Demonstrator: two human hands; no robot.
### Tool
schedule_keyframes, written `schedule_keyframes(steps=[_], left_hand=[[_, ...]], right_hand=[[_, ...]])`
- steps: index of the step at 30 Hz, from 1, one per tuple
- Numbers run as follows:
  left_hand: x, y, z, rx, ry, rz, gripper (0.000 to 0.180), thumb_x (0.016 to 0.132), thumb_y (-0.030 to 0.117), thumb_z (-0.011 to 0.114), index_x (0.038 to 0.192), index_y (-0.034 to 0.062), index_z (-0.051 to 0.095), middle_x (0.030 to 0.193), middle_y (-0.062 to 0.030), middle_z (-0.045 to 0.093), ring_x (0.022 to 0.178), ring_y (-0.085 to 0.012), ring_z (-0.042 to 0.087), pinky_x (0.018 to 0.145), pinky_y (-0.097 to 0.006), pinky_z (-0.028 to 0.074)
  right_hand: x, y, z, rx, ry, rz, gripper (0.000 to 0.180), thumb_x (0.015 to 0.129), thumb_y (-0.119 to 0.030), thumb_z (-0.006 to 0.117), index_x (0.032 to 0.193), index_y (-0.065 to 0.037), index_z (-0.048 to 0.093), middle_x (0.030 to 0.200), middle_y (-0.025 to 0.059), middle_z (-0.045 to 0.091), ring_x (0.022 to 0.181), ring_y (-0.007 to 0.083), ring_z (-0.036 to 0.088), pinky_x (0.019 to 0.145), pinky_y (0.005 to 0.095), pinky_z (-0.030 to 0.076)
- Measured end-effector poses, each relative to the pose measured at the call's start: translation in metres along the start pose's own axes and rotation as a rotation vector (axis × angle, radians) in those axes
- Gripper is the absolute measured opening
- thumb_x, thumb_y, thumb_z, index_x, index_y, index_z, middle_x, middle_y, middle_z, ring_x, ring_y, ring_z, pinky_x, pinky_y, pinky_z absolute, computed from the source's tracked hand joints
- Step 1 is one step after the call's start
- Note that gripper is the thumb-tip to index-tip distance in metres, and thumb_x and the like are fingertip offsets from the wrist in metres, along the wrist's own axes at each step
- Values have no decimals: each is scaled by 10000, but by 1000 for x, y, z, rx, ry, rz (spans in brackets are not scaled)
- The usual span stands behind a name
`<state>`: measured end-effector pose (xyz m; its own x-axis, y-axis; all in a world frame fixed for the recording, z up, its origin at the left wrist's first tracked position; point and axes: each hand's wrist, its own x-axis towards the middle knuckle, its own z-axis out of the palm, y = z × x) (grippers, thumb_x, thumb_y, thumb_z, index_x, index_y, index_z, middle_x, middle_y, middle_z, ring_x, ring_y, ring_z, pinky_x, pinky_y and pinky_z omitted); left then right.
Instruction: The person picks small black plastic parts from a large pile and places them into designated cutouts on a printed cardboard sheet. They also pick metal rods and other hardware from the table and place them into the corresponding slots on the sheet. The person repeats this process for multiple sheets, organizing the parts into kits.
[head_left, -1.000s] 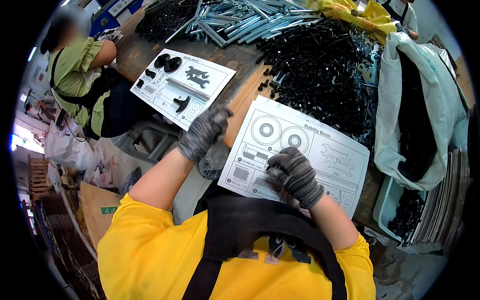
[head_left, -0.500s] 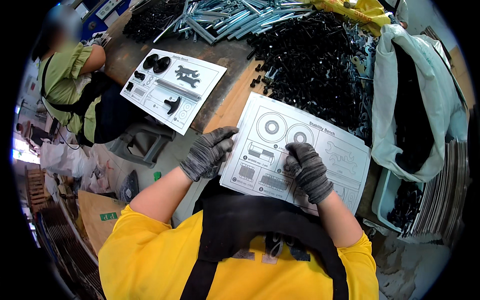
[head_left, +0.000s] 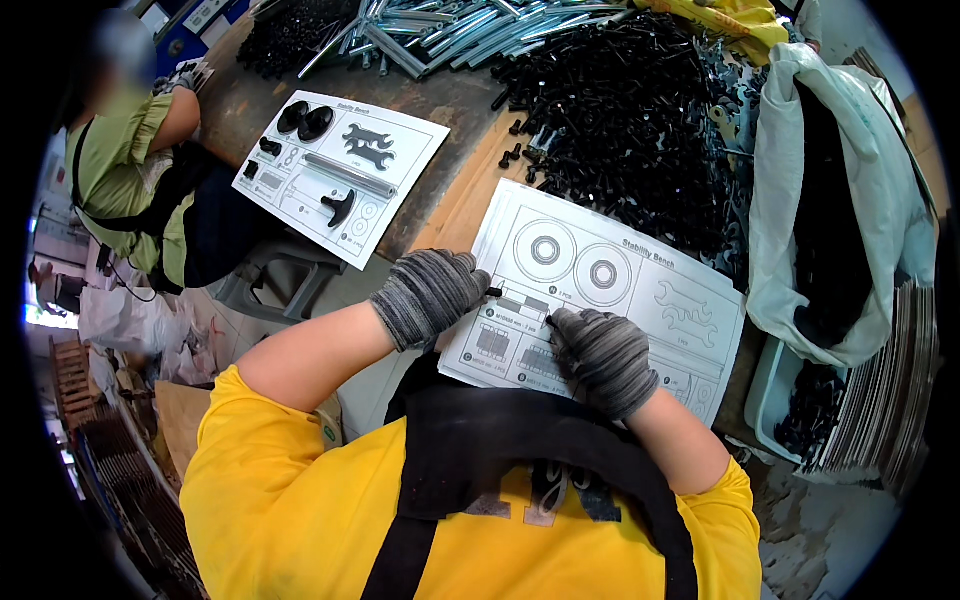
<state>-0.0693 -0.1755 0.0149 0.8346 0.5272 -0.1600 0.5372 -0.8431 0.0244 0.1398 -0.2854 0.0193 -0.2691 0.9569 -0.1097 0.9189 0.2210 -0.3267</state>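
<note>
In front of me a stack of white printed cards (head_left: 650, 345) lies at the table's near edge, its top card showing part drawings. My left hand (head_left: 430, 297), in a grey striped glove, is closed over the card's left edge. From its fingertips pokes the end of a small black bolt (head_left: 494, 292). My right hand (head_left: 608, 362), gloved alike, is closed low over the middle of the card. A tiny dark bit shows at its fingertips, too small to name. Beyond the card spreads a heap of black bolts (head_left: 610, 130).
A second card (head_left: 405, 160) at the left carries wrenches, black knobs and a tube. Metal tubes (head_left: 450, 40) pile up at the back. An open white sack (head_left: 775, 250) and a pale bin (head_left: 765, 400) stand right. A co-worker in green (head_left: 120, 190) sits at left.
My left hand has moved right and closed, with the bolt's end showing at its fingertips. My right hand has come down and slightly left over the card.
</note>
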Motion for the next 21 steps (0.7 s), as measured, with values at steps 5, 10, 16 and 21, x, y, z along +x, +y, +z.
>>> schedule_keyframes(steps=[5, 10, 16, 21], left_hand=[[10, 13, -20, 62, -237, -27, 241, 852, 257, 481, 800, 57, 605, 728, -108, 603, 687, -249, 613, 600, -376, 483], [30, -10, -35, -399, -458, -104, 320, 834, 307, 494, 840, 12, 618, 783, -152, 619, 796, -290, 607, 729, -377, 470], [42, 44, -38, 63, -511, -59, 220, 769, 213, 536, 848, 29, 625, 778, -168, 629, 745, -292, 626, 650, -383, 493], [30, 2, -30, -240, -203, 26, 225, 790, 182, 541, 969, 54, 589, 799, -114, 578, 787, -287, 594, 691, -375, 485]], right_hand=[[4, -7, 2, -249, -66, -121, 306, 733, -190, 562, 980, -12, 526, 699, 107, 577, 617, 255, 602, 502, 368, 477], [20, 12, -1, 289, 52, -136, 224, 757, -236, 546, 838, -28, 554, 647, 122, 591, 580, 275, 595, 512, 354, 485], [30, -34, -19, -126, -271, 40, 132, 769, -158, 515, 847, -58, 552, 743, 115, 634, 673, 285, 624, 567, 397, 496], [21, -1, -3, 169, -26, 35, 234, 787, -256, 527, 896, -52, 560, 766, 136, 604, 723, 301, 598, 623, 399, 477]])
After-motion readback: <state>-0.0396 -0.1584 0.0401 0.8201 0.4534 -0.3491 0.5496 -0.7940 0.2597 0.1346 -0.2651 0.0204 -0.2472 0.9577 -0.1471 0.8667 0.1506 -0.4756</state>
